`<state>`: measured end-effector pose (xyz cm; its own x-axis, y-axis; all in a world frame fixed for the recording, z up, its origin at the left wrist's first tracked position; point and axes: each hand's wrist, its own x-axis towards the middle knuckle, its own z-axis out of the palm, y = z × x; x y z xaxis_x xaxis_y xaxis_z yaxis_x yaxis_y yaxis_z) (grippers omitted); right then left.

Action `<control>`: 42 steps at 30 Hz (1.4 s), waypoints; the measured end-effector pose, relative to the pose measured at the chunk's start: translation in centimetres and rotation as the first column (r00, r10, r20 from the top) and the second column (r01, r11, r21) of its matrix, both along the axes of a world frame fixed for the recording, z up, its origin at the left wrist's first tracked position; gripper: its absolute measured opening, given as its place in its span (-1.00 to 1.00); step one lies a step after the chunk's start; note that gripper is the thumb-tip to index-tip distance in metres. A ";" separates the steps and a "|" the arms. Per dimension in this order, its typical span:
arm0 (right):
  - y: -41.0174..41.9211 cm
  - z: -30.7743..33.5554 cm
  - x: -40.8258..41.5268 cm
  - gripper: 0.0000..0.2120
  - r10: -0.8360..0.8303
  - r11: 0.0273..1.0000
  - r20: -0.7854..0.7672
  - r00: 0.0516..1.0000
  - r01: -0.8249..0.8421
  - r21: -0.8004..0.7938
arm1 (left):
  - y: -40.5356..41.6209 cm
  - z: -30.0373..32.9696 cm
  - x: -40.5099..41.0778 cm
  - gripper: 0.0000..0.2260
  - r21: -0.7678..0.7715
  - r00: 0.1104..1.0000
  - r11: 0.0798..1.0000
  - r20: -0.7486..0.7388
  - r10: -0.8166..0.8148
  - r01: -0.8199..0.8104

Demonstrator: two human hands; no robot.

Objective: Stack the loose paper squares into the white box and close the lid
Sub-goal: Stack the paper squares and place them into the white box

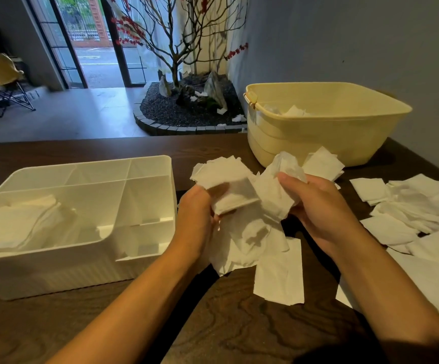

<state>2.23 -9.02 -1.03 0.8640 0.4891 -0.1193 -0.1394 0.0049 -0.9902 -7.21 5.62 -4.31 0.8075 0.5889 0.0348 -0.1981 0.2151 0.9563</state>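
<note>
The paper squares (242, 206) sit bunched between the hands, thin, limp and easily creased (likely to slide apart unless squared and pinched by their edges). The left hand (196, 219) grips a flat sheaf while the right hand (318, 206) clutches a crumpled piece. The white box (145, 261), lid unseen, lies just left of the left hand; more squares (407, 206) scatter beyond the right.

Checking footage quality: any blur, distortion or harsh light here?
Head view: wide-angle bending curves the dark wooden table edge; slight motion blur on the left hand gripping white paper squares; bright glass doorway backlights a dim room.
</note>
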 end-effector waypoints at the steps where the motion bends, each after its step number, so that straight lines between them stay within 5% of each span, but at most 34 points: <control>1: 0.0 0.1 0.0 -0.88 0.020 1.000 -0.020 1.000 -0.019 0.024 | 0.1 0.0 0.1 -0.79 -0.030 1.000 0.999 -0.015 -0.013 0.012; 7: 0.0 0.1 0.2 -0.88 0.121 0.988 -0.161 0.980 -0.102 0.119 | -0.1 0.4 -0.1 -0.80 -0.066 0.975 0.989 -0.167 -0.143 0.134; 14: -1.2 0.8 0.3 -0.74 0.358 0.891 -0.072 0.931 -0.318 0.323 | 0.1 0.6 -0.4 -0.79 0.390 0.981 0.918 -0.142 0.135 -0.070; 19: -1.3 0.7 -0.1 -0.81 0.442 0.867 -0.006 0.897 -0.425 0.259 | -0.3 1.2 -0.5 -0.77 0.473 0.992 0.881 -0.112 0.052 0.007; 23: -0.4 0.7 -1.0 -0.77 0.179 0.984 0.284 0.942 -0.172 -0.049 | -0.8 1.7 -0.6 -0.73 0.289 0.956 0.930 -0.247 -0.156 0.227; 26: -0.1 -0.1 -1.0 -0.81 0.046 0.999 0.349 0.936 -0.035 -0.039 | -0.8 1.8 -0.5 -0.74 0.149 0.931 0.945 -0.270 -0.246 0.293; 29: 0.3 -0.7 -1.0 -0.86 -0.018 0.999 0.391 0.920 0.034 -0.035 | -0.6 1.4 -0.5 -0.83 0.236 0.928 0.916 -0.267 -0.259 0.324; 32: 0.4 -0.9 -0.6 -0.90 -0.087 0.993 0.405 0.910 0.111 -0.035 | -0.4 0.8 -0.4 -0.83 0.260 0.947 0.928 -0.251 -0.201 0.266; 35: 0.3 -1.0 0.0 -0.96 -0.107 0.989 0.376 0.920 0.139 -0.058 | 0.2 1.1 -0.3 -0.81 0.050 0.991 0.994 -0.094 -0.093 0.098; 38: 0.4 -1.4 0.3 -0.81 0.030 0.978 0.417 0.908 0.058 -0.198 | 0.4 2.0 -0.2 -0.75 -0.344 0.995 0.934 0.039 -0.089 0.097; 42: 0.4 -1.8 -0.4 -0.30 0.498 0.781 0.496 0.711 -0.119 -0.613 | 0.2 2.1 -0.2 -0.79 -0.335 0.998 0.941 0.051 -0.035 0.050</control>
<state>1.85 -8.57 -2.80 0.6389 0.7672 0.0557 0.5861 -0.4386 -0.6812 -7.39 5.87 -2.21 0.8342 0.5375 -0.1234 -0.2215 0.5314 0.8176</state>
